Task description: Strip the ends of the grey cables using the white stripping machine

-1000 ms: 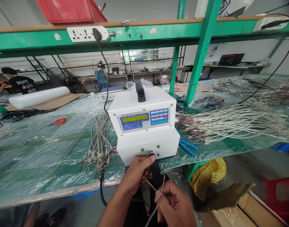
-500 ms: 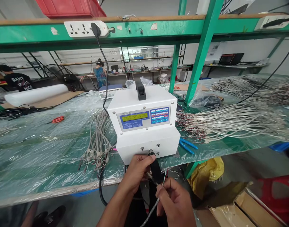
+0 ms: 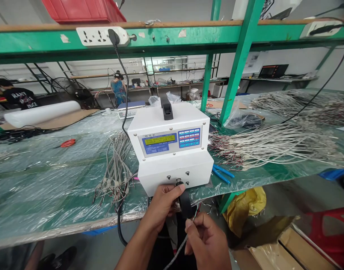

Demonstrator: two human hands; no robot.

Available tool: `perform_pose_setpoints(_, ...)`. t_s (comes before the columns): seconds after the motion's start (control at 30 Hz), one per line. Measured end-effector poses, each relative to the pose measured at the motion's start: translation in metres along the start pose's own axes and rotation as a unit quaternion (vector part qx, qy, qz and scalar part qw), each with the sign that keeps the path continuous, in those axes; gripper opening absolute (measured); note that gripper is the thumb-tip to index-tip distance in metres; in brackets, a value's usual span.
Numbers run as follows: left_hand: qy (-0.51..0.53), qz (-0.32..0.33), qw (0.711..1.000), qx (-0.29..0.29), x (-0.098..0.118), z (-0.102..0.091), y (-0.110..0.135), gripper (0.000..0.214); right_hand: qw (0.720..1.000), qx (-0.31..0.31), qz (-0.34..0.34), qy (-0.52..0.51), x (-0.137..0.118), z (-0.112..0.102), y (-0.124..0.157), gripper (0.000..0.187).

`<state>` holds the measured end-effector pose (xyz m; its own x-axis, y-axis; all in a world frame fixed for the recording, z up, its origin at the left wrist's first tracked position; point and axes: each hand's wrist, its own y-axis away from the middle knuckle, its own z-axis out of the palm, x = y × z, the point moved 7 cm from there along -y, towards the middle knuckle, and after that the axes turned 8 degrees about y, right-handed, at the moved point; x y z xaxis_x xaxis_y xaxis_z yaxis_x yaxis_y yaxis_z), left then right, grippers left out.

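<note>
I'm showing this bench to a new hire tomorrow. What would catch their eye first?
The white machine with its blue display at the bench's front edge, both hands just below it: left hand by the front port, right hand pinching a grey cable. Heaps of cut cables lie on its right.

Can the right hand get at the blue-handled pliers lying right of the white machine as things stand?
Probably yes, but not freely: the right hand is pinching a grey cable. The blue-handled pliers lie uncovered on the bench beside the white machine, with nothing between.
</note>
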<state>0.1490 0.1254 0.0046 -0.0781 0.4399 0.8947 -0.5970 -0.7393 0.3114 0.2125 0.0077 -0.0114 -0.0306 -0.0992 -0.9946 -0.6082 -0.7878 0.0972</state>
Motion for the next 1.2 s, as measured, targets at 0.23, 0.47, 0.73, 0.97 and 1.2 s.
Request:
perform_pose_setpoints(0.23, 0.069, 0.024, 0.994, 0.084, -0.019, -0.031, 0.008, 0.066, 0.999, -0.02, 0.021, 0.022, 0.028, 0.002, 0.0, 0.038)
perform_pose_setpoints(0.47, 0.116, 0.031, 0.981, 0.154, -0.053, -0.042, 0.039, 0.061, 0.999, 0.021, 0.004, 0.041, 0.029, -0.002, 0.004, 0.035)
perform_pose_setpoints(0.73, 0.136, 0.019, 0.978, 0.157, -0.072, -0.049, 0.038, 0.06, 0.996, 0.027, -0.045, 0.076, 0.019, -0.006, 0.005, 0.033)
perform_pose_setpoints(0.97, 0.129, 0.017, 0.982, 0.136, -0.069, -0.041, 0.044, 0.06, 0.992, 0.041, -0.074, 0.094, 0.026, -0.011, 0.011, 0.031)
perform_pose_setpoints(1.2, 0.118, 0.001, 0.985, 0.126, -0.073, -0.031, 0.058, 0.057, 0.999, 0.049, -0.011, -0.016, 0.04, -0.023, 0.033, 0.036)
